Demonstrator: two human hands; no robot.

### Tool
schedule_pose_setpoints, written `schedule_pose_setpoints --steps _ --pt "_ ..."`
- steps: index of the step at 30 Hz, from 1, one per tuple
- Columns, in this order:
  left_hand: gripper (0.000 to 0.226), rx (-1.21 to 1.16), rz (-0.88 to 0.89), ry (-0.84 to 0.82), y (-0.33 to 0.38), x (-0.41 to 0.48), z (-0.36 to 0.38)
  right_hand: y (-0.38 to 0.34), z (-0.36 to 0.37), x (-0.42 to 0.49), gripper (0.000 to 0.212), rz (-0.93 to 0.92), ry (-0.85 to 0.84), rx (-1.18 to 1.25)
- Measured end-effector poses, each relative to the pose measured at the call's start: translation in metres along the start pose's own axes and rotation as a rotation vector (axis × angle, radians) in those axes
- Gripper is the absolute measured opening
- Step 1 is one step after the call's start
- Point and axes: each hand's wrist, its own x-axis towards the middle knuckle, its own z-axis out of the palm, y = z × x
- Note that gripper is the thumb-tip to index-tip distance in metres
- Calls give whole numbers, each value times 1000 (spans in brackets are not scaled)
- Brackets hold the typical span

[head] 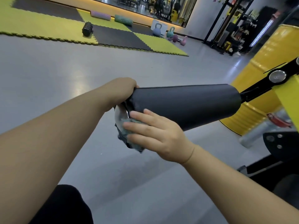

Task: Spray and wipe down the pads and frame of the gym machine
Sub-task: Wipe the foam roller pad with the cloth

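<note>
Left hand (124, 90): you have it curled over the free end of the roller pad (186, 104), fingers wrapped round the far side of the rim and out of sight, so it grips the pad. Right hand (156, 136): just below the pad's free end, back of the hand toward you, fingers lightly bent over a wadded grey-green cloth (129, 135). It holds the cloth against the metal end cap (121, 115); thumb hidden. A tail of cloth hangs beneath the hand. Both hands nearly meet at that end, and the cloth and fingers cover the lower part of the cap. The pad is black, lies roughly level, and its other end joins a black arm (257, 92) carrying a round metal disc (277, 76), fixed to the yellow frame (289, 97). Behind that joint stands a yellow drum (258, 73); under it, a red part (277, 120), blurred. Below the pad and hands, grey floor (48, 75). Well beyond the pad, yellow and black floor mats (116, 38) carry a black ridged roller (87, 29), two foam rollers (100, 15), and several kettlebells (157, 30). A wall mirror (153, 7) and a black rack (226, 25) lie further off. Near you, under your left forearm, a dark-clad knee (64, 206).
</note>
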Motion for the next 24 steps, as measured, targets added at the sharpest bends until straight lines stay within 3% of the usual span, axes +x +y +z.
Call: schedule_pose_setpoints --steps 2,6,8,10,13,15,17,20,22,24 --pt "37 -7 9 -1 -2 -2 0 21 -9 -24 24 148 29 -4" --pt "39 -9 21 3 -2 -5 -1 55 -39 -56 43 780 160 -16" --pt "37 19 46 28 -3 -5 2 56 -47 -45 46 961 208 52" --pt "35 66 94 79 -8 -3 6 40 -38 -12 41 891 238 113" --pt "29 18 157 216 -17 -1 14 6 -10 20 37 567 104 97" --pt "35 -71 149 270 -19 -6 19 15 -8 6 39 498 71 63" --pt "40 -84 192 329 -20 -13 23 43 -18 -27 37 618 79 13" --pt "52 30 308 395 -20 -23 32 80 -38 -63 41 942 66 -58" --pt "54 68 357 443 -20 -27 36 92 -53 -57 40 1209 121 -36" --pt "55 85 426 497 -18 -30 40 85 -54 -31 42 1290 209 5"
